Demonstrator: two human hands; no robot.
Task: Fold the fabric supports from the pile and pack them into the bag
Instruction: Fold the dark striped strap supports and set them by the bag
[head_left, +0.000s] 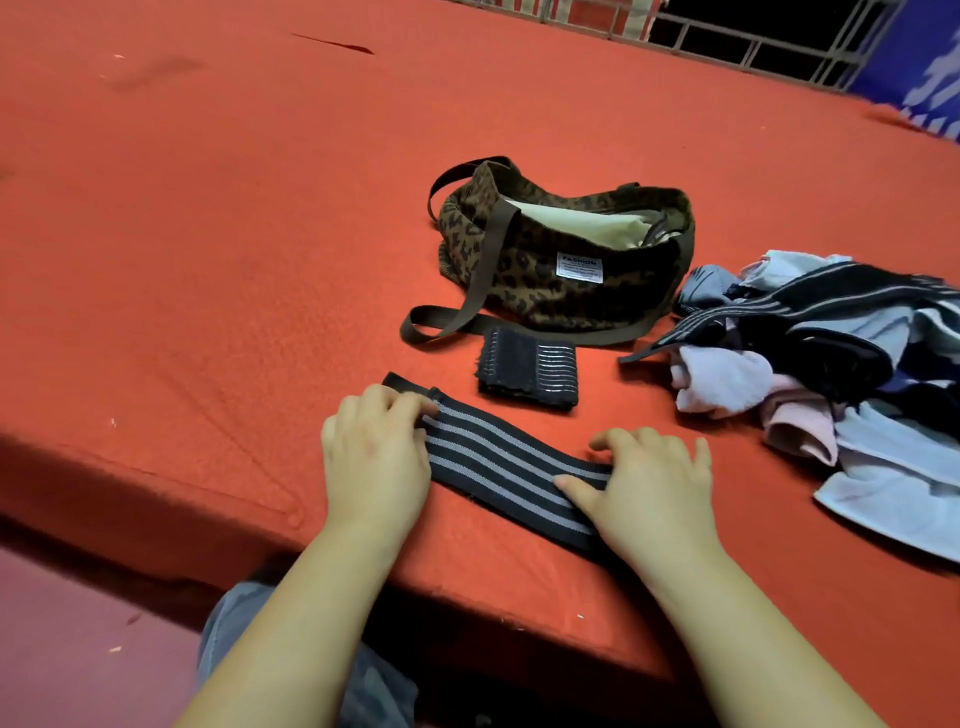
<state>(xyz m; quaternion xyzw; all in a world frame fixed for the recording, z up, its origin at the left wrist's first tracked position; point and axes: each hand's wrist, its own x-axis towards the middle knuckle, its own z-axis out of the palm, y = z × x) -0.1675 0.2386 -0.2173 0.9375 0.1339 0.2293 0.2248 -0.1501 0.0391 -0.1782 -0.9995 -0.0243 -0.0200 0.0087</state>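
Observation:
A black fabric support with grey stripes (498, 462) lies flat and stretched out on the red surface in front of me. My left hand (376, 457) presses on its left end with the fingertips on the fabric. My right hand (649, 488) rests on its right part, thumb and fingers laid on the strip. A folded black support (527, 366) sits just beyond it. The leopard-print bag (556, 260) stands open behind that, pale lining showing. The pile of supports (831, 364), black, light blue and pink, lies at the right.
The red felt-covered table (234, 234) stretches far back and left; its front edge (156, 499) runs close to my body. The bag's dark strap (441, 327) loops on the surface by the folded support. A metal railing (753, 47) stands at the far right.

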